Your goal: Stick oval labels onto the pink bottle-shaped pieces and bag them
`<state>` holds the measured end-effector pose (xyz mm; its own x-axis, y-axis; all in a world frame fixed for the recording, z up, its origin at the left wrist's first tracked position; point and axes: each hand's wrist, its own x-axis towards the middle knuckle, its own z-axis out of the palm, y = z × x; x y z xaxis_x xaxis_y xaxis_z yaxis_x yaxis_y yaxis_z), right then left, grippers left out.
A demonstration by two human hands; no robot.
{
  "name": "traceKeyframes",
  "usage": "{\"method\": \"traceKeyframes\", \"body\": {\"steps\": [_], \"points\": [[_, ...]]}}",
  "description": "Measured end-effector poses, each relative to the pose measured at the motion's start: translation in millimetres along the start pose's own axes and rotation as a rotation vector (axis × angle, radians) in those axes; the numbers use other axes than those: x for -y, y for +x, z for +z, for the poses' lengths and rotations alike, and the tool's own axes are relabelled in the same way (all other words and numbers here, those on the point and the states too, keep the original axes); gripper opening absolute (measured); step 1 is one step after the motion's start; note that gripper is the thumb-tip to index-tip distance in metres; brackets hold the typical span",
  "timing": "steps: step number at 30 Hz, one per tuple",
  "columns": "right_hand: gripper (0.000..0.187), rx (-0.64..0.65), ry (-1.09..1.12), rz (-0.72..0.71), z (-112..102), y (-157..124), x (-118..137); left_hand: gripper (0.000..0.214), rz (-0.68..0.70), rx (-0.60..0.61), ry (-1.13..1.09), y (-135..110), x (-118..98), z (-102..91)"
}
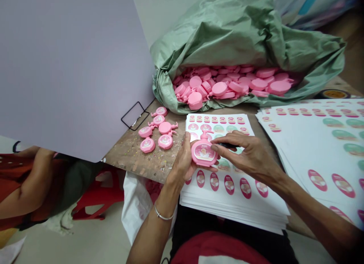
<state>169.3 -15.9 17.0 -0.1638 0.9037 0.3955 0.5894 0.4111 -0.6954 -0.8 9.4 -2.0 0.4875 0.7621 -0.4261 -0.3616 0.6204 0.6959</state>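
Closest to me was a red cloth [216,249] on the person's lap, at the bottom of my screen. Just above it I saw the left arm with a thin silver bangle [163,216].

The left hand [184,159] was curled around a pink bottle shape [203,152] and held it from the side, with its picture sticker facing up. The right hand [250,154] pinched a small dark stick [227,145], and its fingertips touched the right edge of the pink bottle shape. I could not tell what the stick was.

Both hands hung over a stack of sticker sheets [236,203] with pink ovals along the near edge. A second stack of sheets [313,142] lay just to the right.

To the left of the hands, a little group of pink pieces [156,133] with stickers sat on the worn wooden table [136,154]. Behind everything a big green bag [241,32] lay open, full of plain pink pieces [227,84].

A flat grey board [71,66] covered the top left of my view. Under it I saw another person's arm [25,184], and near that a red stool [99,195] on the floor.
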Motion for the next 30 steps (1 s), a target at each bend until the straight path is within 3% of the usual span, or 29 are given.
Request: {"method": "traceKeyframes", "body": {"steps": [9, 12, 17, 19, 21, 24, 26, 27, 30], "points": [[0.017, -0.015, -0.021, -0.016, 1.3, -1.2, -0.1, 0.068, 0.012, -0.023, 0.017, 0.3, -0.7, -0.3], [0.018, -0.019, -0.027, -0.013, 1.4, -0.2, -1.9, 0.07, 0.051, 0.02, 0.059, -3.7, -2.6, 0.7], [0.021, -0.004, -0.138, -0.039, -1.4, 3.9, -6.9, 0.054, 0.122, 0.111, 0.217, -16.2, -7.9, 0.4], [0.029, -0.094, -0.224, -0.03, 1.4, 4.2, -6.3, 0.049, 0.122, 0.124, 0.235, -20.0, -8.1, 0.8], [0.049, -0.163, -0.23, -0.007, 8.1, 3.9, -5.8, 0.041, 0.136, 0.102, 0.301, -23.4, -6.4, 2.6], [0.071, -0.132, -0.159, 0.055, 18.0, 7.5, -18.3, 0.04, 0.149, 0.069, 0.408, -28.3, -2.1, 0.8], [0.068, -0.139, -0.172, 0.139, 16.2, 17.0, -41.7, 0.044, 0.145, -0.023, 0.434, -29.7, -0.8, -11.1], [0.065, -0.148, -0.193, 0.194, 11.7, 24.6, -57.3, 0.044, 0.161, -0.123, 0.472, -29.1, -1.6, -21.4], [0.051, -0.186, -0.28, 0.348, -7.6, 57.6, -107.5, 0.037, 0.388, -0.581, 0.808, -21.0, -10.3, -62.2]]}}
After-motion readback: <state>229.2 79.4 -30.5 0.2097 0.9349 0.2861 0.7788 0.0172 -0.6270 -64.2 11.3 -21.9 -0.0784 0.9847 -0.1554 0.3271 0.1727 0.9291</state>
